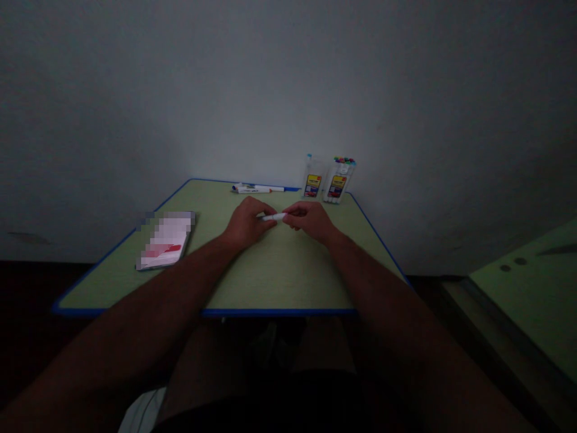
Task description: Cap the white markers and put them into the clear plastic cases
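A white marker (278,217) lies nearly level between my two hands, above the middle of the table. My left hand (247,224) is closed around its left end. At the other end, the fingers of my right hand (312,218) pinch the tip, where a bit of pink shows, perhaps the cap. Behind my hands, several white markers (255,189) lie near the table's back edge. Two clear marker cases stand at the back right: one case (312,183) holds a blue-tipped marker, and the fuller case (337,183) is packed with many coloured tips.
The pale green table (279,276) has a blue edge and stands against a grey wall (288,90). On its left side lies a phone or tablet (169,240), its bright screen blurred out. A light green panel (536,288) is at the far right.
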A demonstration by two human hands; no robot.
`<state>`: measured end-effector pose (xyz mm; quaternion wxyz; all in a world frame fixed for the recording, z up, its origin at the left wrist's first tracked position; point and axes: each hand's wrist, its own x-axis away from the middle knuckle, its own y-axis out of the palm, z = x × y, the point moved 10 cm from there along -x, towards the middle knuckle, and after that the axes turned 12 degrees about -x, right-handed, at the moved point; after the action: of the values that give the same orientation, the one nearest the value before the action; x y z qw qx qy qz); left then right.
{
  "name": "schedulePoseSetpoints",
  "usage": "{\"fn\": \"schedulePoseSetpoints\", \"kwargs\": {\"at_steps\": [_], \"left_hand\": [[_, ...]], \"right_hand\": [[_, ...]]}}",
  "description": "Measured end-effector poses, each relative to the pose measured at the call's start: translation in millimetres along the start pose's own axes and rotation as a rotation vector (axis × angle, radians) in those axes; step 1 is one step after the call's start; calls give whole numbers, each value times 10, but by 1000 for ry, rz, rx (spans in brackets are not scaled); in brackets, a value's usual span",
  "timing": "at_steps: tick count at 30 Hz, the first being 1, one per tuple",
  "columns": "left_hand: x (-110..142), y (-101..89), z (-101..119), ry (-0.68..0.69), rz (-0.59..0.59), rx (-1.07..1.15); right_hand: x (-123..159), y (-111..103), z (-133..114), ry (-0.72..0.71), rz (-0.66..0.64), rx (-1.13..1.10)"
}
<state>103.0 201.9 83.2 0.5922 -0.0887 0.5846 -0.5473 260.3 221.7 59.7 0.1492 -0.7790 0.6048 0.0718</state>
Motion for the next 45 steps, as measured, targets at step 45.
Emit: {"fn": "schedulePoseSetpoints", "kwargs": {"at_steps": [45], "left_hand": [[34,494,-314,23,-428,-346]], "right_hand": [[-250,-1721,-1111,-200,889,-180]]}}
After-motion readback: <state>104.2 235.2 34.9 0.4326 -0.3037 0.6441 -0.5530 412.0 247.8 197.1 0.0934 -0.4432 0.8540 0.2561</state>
